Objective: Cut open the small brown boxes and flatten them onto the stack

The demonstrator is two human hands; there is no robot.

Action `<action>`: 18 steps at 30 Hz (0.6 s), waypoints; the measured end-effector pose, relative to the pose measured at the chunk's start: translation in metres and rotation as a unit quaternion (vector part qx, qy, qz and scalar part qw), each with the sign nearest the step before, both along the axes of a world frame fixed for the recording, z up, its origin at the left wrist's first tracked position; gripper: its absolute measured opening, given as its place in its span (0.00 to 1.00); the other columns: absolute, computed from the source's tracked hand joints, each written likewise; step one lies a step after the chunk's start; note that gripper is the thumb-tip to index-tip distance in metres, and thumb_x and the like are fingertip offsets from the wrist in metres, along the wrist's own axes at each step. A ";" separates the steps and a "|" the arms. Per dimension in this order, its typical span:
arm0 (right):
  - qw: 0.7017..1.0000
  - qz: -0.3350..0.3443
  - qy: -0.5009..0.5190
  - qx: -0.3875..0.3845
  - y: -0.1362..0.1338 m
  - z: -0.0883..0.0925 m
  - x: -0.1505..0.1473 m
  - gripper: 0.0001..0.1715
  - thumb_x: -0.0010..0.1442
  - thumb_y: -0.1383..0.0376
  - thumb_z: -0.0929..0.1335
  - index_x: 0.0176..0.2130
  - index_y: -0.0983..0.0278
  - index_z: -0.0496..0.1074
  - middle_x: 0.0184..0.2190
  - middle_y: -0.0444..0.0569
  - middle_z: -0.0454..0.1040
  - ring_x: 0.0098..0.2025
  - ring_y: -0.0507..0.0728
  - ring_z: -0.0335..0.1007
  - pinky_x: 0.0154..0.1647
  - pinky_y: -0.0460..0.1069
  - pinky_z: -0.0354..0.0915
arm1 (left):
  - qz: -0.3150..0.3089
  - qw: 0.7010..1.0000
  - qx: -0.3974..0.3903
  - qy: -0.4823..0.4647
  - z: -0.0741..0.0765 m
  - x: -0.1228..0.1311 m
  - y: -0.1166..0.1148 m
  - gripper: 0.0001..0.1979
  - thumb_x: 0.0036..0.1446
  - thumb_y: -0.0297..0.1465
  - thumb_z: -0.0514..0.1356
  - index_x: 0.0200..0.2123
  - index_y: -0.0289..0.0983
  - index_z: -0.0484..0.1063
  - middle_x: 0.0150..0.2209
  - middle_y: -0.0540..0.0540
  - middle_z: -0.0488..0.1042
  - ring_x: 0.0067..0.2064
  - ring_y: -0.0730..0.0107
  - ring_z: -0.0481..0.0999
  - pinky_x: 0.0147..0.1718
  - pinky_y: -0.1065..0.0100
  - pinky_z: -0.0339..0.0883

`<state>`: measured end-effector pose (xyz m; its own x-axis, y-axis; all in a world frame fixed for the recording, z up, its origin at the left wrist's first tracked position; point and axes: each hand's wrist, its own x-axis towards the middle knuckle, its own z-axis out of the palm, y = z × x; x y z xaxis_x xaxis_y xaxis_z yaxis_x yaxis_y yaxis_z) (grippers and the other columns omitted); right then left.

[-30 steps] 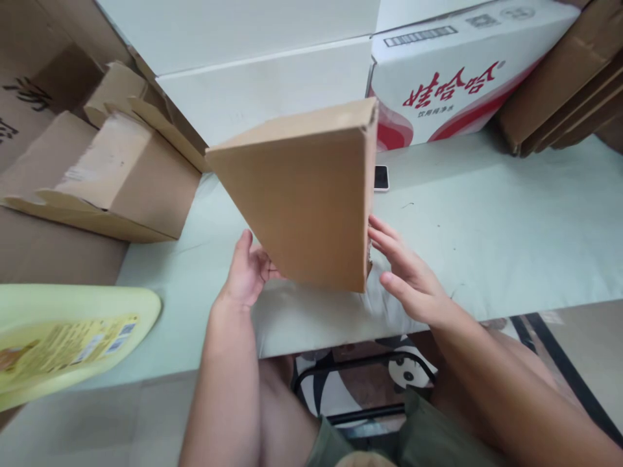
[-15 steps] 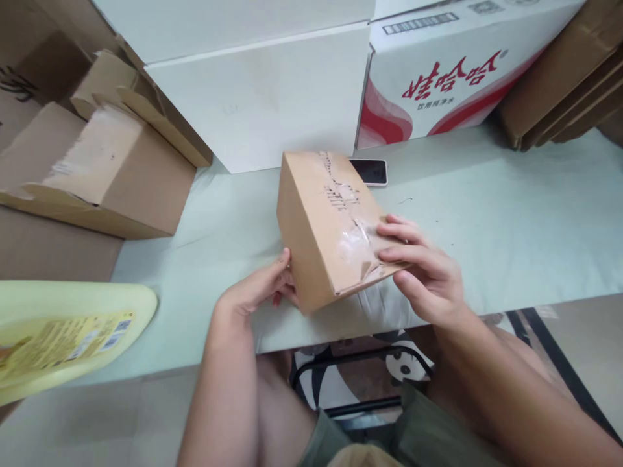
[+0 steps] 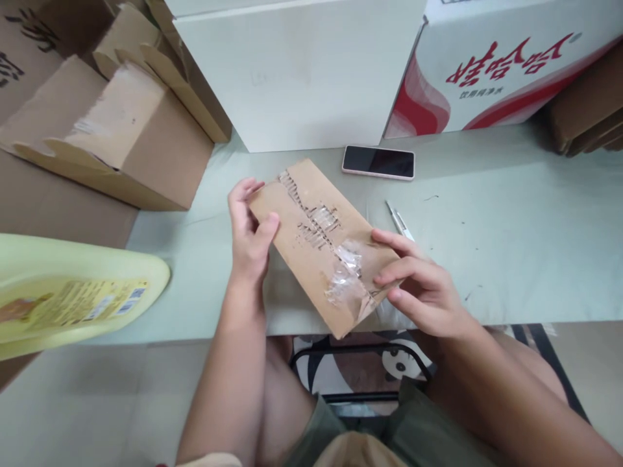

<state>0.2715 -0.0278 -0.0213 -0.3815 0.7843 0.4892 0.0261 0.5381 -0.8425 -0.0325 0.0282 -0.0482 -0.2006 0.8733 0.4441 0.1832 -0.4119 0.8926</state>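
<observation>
Lap and stool: A panda-print stool (image 3: 389, 366) showed below the near edge of the surface (image 3: 511, 246), between the person's knees.
Right hand: The right hand (image 3: 421, 288) pinched the near right end of the small cardboard box (image 3: 311, 250), with its fingers on the top face and its thumb against the edge below.
Left hand: The left hand (image 3: 250, 233) clasped the far left end, thumb pressed on the top face and fingers curled round the rim.
Box: It lay slantwise at the middle of the near edge, its near corner jutting past that edge. The top face was scuffed, with torn paper and a crumpled patch of clear tape (image 3: 346, 275).
Handling: In my judgement the two end grips gave good control. Keeping the fingers off the loose tape and resting the box on the surface would steady it.
Slim tool: A slim metal tool (image 3: 399, 222) lay just beyond the right hand; its kind was too small to tell.
Phone: A smartphone (image 3: 378, 161) lay face up towards the far edge.
Left side: A yellow plastic item with a label (image 3: 73, 292) sat at the near left, and an open brown carton (image 3: 121, 139) at the far left.
Far edge: A white carton (image 3: 302, 71) and a red-and-white carton (image 3: 501, 65) stood side by side.
</observation>
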 end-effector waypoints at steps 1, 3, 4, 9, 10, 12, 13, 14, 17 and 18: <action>1.000 -0.004 0.000 0.000 0.000 0.000 0.000 0.05 0.67 0.63 0.74 0.43 0.56 0.82 0.66 0.51 0.75 0.66 0.61 0.75 0.67 0.56 0.73 | -0.020 1.000 -0.002 -0.004 0.001 0.001 -0.001 0.34 0.57 0.57 0.68 0.61 0.51 0.67 0.58 0.42 0.72 0.56 0.52 0.77 0.54 0.53 0.75; 1.000 -0.018 -0.003 0.006 -0.001 0.000 -0.002 0.05 0.68 0.61 0.73 0.42 0.57 0.82 0.65 0.52 0.76 0.65 0.62 0.76 0.64 0.57 0.75 | -0.039 0.999 -0.016 -0.029 0.004 0.002 -0.002 0.31 0.55 0.53 0.71 0.58 0.50 0.68 0.56 0.43 0.73 0.53 0.52 0.78 0.52 0.52 0.76; 0.999 -0.030 -0.007 0.011 -0.001 0.000 -0.003 0.06 0.68 0.61 0.73 0.41 0.57 0.82 0.64 0.52 0.76 0.63 0.62 0.77 0.62 0.57 0.76 | -0.041 0.998 -0.021 -0.038 0.006 0.003 -0.002 0.31 0.55 0.51 0.71 0.57 0.49 0.68 0.54 0.43 0.73 0.51 0.52 0.78 0.50 0.52 0.77; 0.996 -0.085 -0.024 0.024 -0.005 0.004 -0.008 0.06 0.67 0.62 0.72 0.37 0.59 0.81 0.60 0.54 0.78 0.59 0.62 0.79 0.58 0.57 0.77 | -0.035 0.997 -0.044 -0.053 0.008 0.006 -0.003 0.29 0.54 0.47 0.70 0.55 0.47 0.67 0.47 0.43 0.72 0.43 0.56 0.75 0.39 0.57 0.75; 0.996 -0.088 -0.023 0.023 -0.005 0.005 -0.009 0.06 0.67 0.63 0.72 0.36 0.59 0.80 0.60 0.54 0.78 0.59 0.62 0.79 0.58 0.57 0.77 | -0.031 0.997 -0.047 -0.051 0.009 0.007 -0.004 0.28 0.54 0.47 0.70 0.55 0.46 0.67 0.46 0.43 0.72 0.42 0.57 0.75 0.39 0.57 0.74; 0.995 -0.095 -0.022 0.019 -0.006 0.006 -0.009 0.06 0.66 0.65 0.72 0.36 0.59 0.80 0.58 0.54 0.78 0.58 0.62 0.79 0.59 0.57 0.77 | -0.024 0.997 -0.053 -0.048 0.010 0.008 -0.006 0.28 0.53 0.46 0.69 0.54 0.46 0.67 0.46 0.44 0.71 0.42 0.58 0.74 0.38 0.58 0.73; 0.994 -0.101 -0.023 0.018 -0.007 0.007 -0.009 0.06 0.66 0.65 0.72 0.35 0.59 0.80 0.57 0.54 0.78 0.58 0.62 0.79 0.59 0.58 0.77 | -0.020 0.997 -0.056 -0.050 0.011 0.009 -0.008 0.28 0.52 0.45 0.69 0.53 0.45 0.67 0.45 0.44 0.71 0.41 0.59 0.73 0.37 0.59 0.72; 0.994 -0.109 -0.026 0.018 -0.007 0.007 -0.009 0.07 0.65 0.65 0.72 0.34 0.59 0.80 0.56 0.54 0.78 0.58 0.62 0.78 0.58 0.58 0.77 | -0.015 0.997 -0.059 -0.054 0.012 0.010 -0.010 0.27 0.51 0.43 0.70 0.52 0.45 0.67 0.44 0.44 0.71 0.41 0.60 0.73 0.37 0.61 0.71; 0.991 -0.127 -0.025 0.025 -0.007 0.008 -0.009 0.07 0.63 0.68 0.71 0.33 0.59 0.80 0.54 0.54 0.77 0.56 0.61 0.78 0.53 0.56 0.78 | -0.005 0.995 -0.072 -0.068 0.017 0.012 -0.015 0.27 0.47 0.38 0.69 0.51 0.44 0.67 0.43 0.46 0.71 0.39 0.63 0.72 0.35 0.64 0.69; 0.991 -0.131 -0.022 0.029 -0.008 0.007 -0.009 0.07 0.62 0.69 0.71 0.33 0.59 0.80 0.54 0.54 0.76 0.56 0.61 0.78 0.52 0.56 0.78 | -0.004 0.995 -0.077 -0.069 0.018 0.012 -0.016 0.27 0.46 0.36 0.68 0.50 0.44 0.67 0.43 0.46 0.71 0.39 0.63 0.71 0.35 0.64 0.69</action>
